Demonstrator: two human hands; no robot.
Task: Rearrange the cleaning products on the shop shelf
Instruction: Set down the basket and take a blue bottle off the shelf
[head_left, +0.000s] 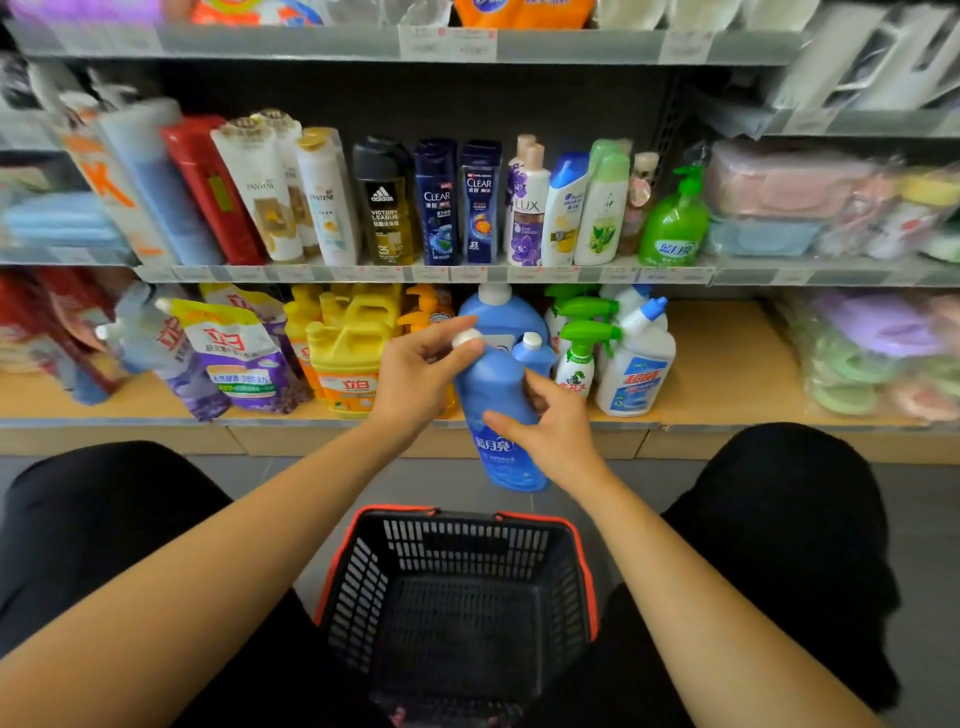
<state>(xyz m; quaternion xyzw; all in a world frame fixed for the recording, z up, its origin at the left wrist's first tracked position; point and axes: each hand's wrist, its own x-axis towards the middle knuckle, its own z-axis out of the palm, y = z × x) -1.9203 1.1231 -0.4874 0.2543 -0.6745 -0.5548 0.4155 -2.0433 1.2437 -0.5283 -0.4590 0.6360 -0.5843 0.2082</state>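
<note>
The shelf (727, 364) fills the upper view in tiers. The middle tier holds a row of shampoo bottles (436, 202) standing side by side, with a green pump bottle (672, 223) at its right end. On the bottom tier, from left to right, stand purple pouches (239, 353), yellow jugs (348, 358), a big blue jug (501, 314), and green-topped spray bottles (582, 353) beside white bottles with blue caps (636, 364).

A black basket (582, 561) with a red rim sits on the floor between the person's knees, below the shelf edge.

The blue bottle (498, 395) is in the air, just in front of the bottom tier and above the far side of the basket. It is roughly upright, its top tilted to the left, and it hides part of the blue jug behind it.

The left hand (415, 374) curls round the bottle's neck, fingers closed at the white cap (466, 336). The right hand (550, 431) grips the bottle's body from the right, its fingers wrapped across the label. A small blue bottle (535, 353) shows just above the right hand.
</note>
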